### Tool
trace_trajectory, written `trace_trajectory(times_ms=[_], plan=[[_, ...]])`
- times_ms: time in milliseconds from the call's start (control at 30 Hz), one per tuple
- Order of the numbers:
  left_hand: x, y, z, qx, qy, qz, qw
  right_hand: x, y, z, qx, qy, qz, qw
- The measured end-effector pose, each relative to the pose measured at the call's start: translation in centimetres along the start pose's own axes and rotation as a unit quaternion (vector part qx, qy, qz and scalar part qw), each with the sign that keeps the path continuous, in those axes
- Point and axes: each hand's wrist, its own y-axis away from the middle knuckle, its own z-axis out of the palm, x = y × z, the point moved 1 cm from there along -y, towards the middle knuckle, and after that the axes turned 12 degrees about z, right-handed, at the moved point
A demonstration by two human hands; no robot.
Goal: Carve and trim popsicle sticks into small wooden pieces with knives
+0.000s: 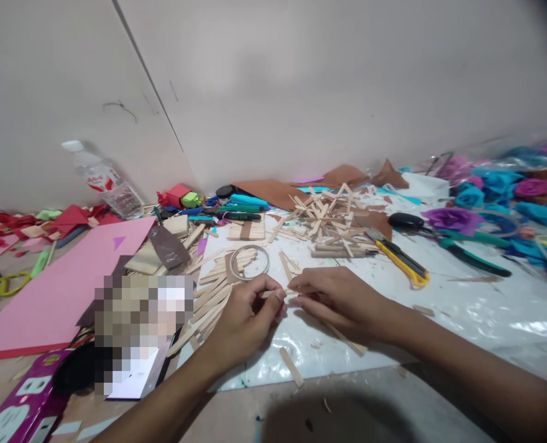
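My left hand is closed, thumb against curled fingers, on a small pale wooden craft stick. From the other side my right hand pinches the same stick between thumb and fingers; much of the stick is hidden. Below my right hand another stick lies on the white plastic sheet. A short stick piece is on the sheet in front of the hands. Beside my left hand are many fanned-out craft sticks, and a roll of clear tape rests on them.
A heap of cut sticks lies behind the hands. Right of it are a yellow cutter knife and green-handled pliers. Crepe-paper flowers fill the far right. Pink card and a plastic bottle are at left.
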Motion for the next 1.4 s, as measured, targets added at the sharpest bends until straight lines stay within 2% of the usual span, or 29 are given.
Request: trace_trajectory(times_ms=[267, 400, 533, 633, 767, 867, 967, 1133, 1400], plan=[[0.0, -0.2, -0.1, -0.001, -0.008, 0.005, 1.000, 0.3, 0.0, -0.3, 0.022, 0.048, -0.061, 0.997], [0.1, -0.1, -0.2, -0.008, -0.042, 0.023, 0.999, 0.2, -0.1, -0.5, 0.051, 0.057, -0.060, 0.995], [0.3, 0.1, -0.5, 0.005, -0.127, 0.073, 0.989, 0.4, -0.2, -0.5, 0.042, 0.053, -0.059, 0.996], [0.4, 0.1, -0.8, 0.009, -0.236, 0.172, 0.956, 0.8, -0.1, -0.6, 0.032, 0.056, -0.052, 0.997], [0.6, 0.1, -1.0, -0.029, -0.334, 0.292, 0.896, 1.3, 0.1, -0.8, 0.029, 0.088, -0.058, 0.994], [0.7, 0.2, -1.2, -0.054, -0.386, 0.337, 0.857, 1.3, 0.1, -0.9, 0.056, 0.112, -0.085, 0.989], [0.8, 0.2, -1.3, -0.068, -0.421, 0.342, 0.837, 1.0, 0.0, -1.0, 0.075, 0.127, -0.099, 0.984], [1.2, 0.2, -1.3, -0.067, -0.425, 0.338, 0.837, 0.6, -0.1, -1.2, 0.094, 0.137, -0.117, 0.979], [1.6, 0.1, -1.5, -0.030, -0.373, 0.354, 0.857, 0.3, 0.1, -1.8, 0.152, 0.202, -0.192, 0.948]])
